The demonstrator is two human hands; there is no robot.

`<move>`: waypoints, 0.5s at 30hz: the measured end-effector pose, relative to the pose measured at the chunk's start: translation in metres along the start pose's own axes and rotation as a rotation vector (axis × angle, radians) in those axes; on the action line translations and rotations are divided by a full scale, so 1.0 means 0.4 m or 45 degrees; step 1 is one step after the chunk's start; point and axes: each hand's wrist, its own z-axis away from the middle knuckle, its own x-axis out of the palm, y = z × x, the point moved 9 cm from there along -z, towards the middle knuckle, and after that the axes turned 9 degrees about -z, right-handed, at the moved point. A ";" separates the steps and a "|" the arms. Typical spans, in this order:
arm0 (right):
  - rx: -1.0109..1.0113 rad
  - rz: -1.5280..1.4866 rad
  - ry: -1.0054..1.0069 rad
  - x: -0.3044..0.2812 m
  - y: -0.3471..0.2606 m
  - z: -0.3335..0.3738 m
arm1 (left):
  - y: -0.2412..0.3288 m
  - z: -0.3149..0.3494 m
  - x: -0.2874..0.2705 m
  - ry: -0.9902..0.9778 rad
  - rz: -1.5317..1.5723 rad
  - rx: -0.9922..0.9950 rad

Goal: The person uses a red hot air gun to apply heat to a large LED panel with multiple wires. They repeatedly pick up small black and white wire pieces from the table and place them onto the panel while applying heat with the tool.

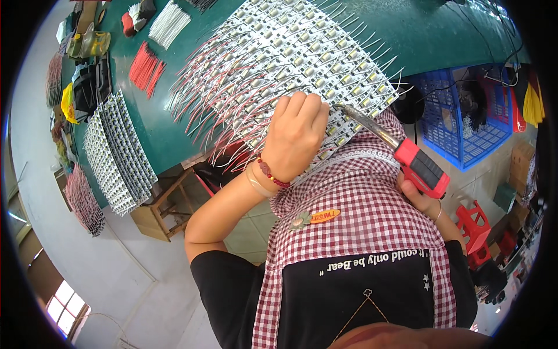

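Observation:
A large panel of small white LED circuit boards lies at the table's front edge, with rows of thin red and white wires sticking out along its sides. My left hand is closed over its lower part, fingertips bent down against the boards. Whatever those fingers pinch is hidden under them. My right hand grips a red and black soldering iron from below, its fingers partly covered by the handle. The iron's metal shaft points up and left, its tip at the boards just right of my left hand.
Bundles of red wires and white wires lie on the green table. More LED panels overhang its left edge. A blue plastic crate stands on the right, with a red stool nearer. A wooden stool is below the table.

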 end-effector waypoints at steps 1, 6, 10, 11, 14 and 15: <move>0.016 0.022 -0.011 0.002 0.003 0.000 | 0.000 -0.001 -0.001 0.000 0.004 0.001; 0.010 0.065 -0.013 0.005 -0.007 -0.011 | 0.003 -0.004 -0.003 -0.009 0.010 -0.005; -0.012 0.027 -0.022 0.008 -0.010 -0.030 | -0.015 -0.010 0.005 0.008 0.031 -0.014; 0.011 -0.023 -0.016 0.006 -0.001 -0.024 | -0.016 -0.010 0.006 0.011 0.032 -0.016; 0.094 -0.196 0.012 -0.002 0.032 -0.002 | -0.020 -0.008 0.005 0.024 0.041 -0.023; 0.100 -0.185 -0.017 -0.002 0.036 -0.001 | -0.021 -0.007 0.004 0.029 0.045 -0.025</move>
